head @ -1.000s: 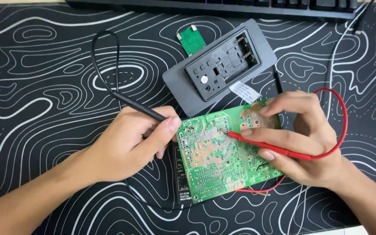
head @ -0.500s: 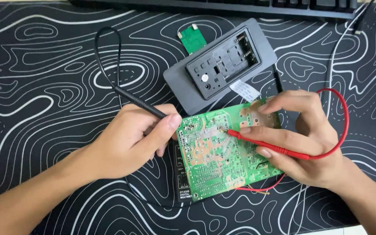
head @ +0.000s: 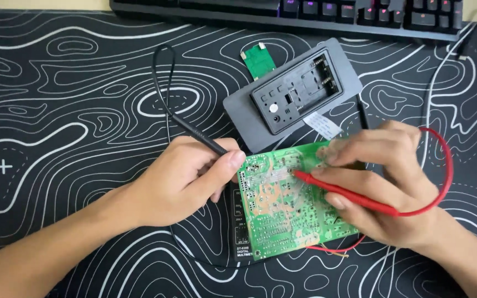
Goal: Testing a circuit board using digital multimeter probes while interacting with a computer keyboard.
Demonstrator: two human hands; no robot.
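A green circuit board (head: 282,212) lies solder side up on top of a black multimeter (head: 239,234), of which only the left edge shows. My left hand (head: 186,179) grips a black test probe (head: 194,132) whose tip meets the board's upper left corner. My right hand (head: 385,185) holds a red test probe (head: 346,193), its point touching the solder joints near the board's top middle. The fingers of that hand also rest on the board's upper right edge. A red lead (head: 443,165) loops around my right hand.
A grey device housing (head: 293,96) with an open battery bay lies behind the board, a small green board (head: 259,59) beside it. A black keyboard (head: 305,11) lines the far edge. A black desk mat with white contour lines (head: 56,110) covers the table.
The red probe tip has shifted slightly on the solder side. Both hands keep their grip and the board stays in place.
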